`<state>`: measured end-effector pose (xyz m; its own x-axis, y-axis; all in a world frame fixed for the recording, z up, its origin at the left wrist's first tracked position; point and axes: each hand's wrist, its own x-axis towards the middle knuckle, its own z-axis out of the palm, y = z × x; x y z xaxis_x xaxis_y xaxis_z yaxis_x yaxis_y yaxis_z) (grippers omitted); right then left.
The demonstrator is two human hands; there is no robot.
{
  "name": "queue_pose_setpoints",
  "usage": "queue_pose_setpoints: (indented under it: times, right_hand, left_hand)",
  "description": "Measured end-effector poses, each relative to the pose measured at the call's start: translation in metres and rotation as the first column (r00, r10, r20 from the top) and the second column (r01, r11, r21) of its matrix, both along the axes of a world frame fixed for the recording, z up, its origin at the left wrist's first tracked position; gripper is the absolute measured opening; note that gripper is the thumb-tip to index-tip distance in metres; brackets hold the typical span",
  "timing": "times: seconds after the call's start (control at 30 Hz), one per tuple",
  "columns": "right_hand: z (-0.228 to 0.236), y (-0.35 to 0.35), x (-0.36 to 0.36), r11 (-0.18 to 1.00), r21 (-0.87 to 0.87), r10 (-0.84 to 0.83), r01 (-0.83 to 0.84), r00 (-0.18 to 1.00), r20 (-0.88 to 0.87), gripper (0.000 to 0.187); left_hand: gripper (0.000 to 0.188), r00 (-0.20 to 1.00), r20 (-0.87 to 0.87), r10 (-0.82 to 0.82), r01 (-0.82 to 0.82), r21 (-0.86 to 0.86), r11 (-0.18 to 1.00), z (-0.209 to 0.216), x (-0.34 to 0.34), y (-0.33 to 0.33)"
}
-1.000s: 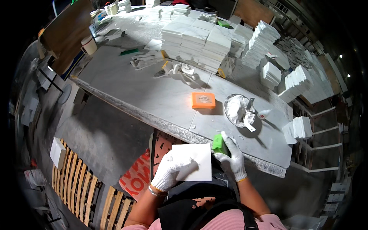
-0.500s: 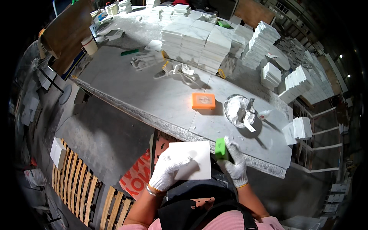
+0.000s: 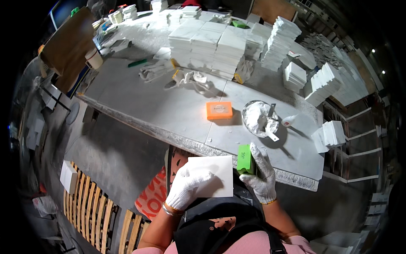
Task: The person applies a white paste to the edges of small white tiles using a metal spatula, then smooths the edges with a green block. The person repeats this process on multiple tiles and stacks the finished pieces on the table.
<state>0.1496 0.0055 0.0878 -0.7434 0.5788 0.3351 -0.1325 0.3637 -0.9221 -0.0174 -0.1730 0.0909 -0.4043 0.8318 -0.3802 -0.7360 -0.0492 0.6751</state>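
Note:
My left hand (image 3: 186,186), in a white knitted glove, grips a square white tile (image 3: 221,168) by its left side, thumb lying on the upper face. To the right, my gloved right hand (image 3: 264,179) is closed on a green sanding block (image 3: 244,158), beside the tile's right edge and apart from it. The block's printed face shows. Both hands are in front of the table's near edge. Beyond them, an orange block (image 3: 219,110) lies on the marble tabletop (image 3: 169,111).
A metal bowl (image 3: 244,120) of white paste (image 3: 256,115) holds scrapers (image 3: 271,111), with a small white bottle (image 3: 289,120) beside it. Crumpled gloves (image 3: 195,80) lie before tall tile stacks (image 3: 203,40). More tiles (image 3: 334,133) stand at the right. Slatted pallets (image 3: 86,203) lie lower left.
The green sanding block in my right hand has risen slightly and turned, so more of its face shows. The tile in my left hand has barely moved. The view has shifted a little.

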Motion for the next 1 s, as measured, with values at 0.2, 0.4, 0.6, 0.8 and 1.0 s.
queue_pose_setpoints:
  times: [0.2, 0.4, 0.6, 0.8, 1.0]
  right_hand:
    - [0.003, 0.001, -0.002, 0.972, 0.236, -0.004, -0.013, 0.998, 0.071, 0.08]
    - [-0.006, 0.0, 0.016, 0.983, -0.145, -0.109, 0.114, 0.993, 0.044, 0.08]
    - [0.014, 0.007, 0.003, 0.947, 0.317, 0.051, -0.048, 0.999, -0.003, 0.077]
    - [-0.027, 0.011, 0.029, 0.984, 0.16, -0.099, 0.076, 0.985, 0.143, 0.081]
    - [0.017, 0.006, 0.005, 0.94, 0.337, 0.032, -0.044, 0.999, 0.04, 0.084]
  left_hand:
    - [0.042, 0.998, -0.046, -0.038, 0.038, -0.002, 0.999, 0.007, 0.006, 0.008]
    - [0.043, 0.996, -0.032, -0.083, 0.083, -0.004, 0.997, 0.002, 0.006, 0.01]
    - [0.043, 0.994, -0.071, -0.083, 0.081, -0.028, 0.996, 0.007, 0.013, 0.016]
    - [0.044, 0.996, -0.072, -0.05, 0.047, -0.037, 0.998, 0.015, 0.011, 0.015]
    - [0.044, 0.99, -0.087, -0.109, 0.105, -0.051, 0.993, 0.004, 0.012, 0.016]
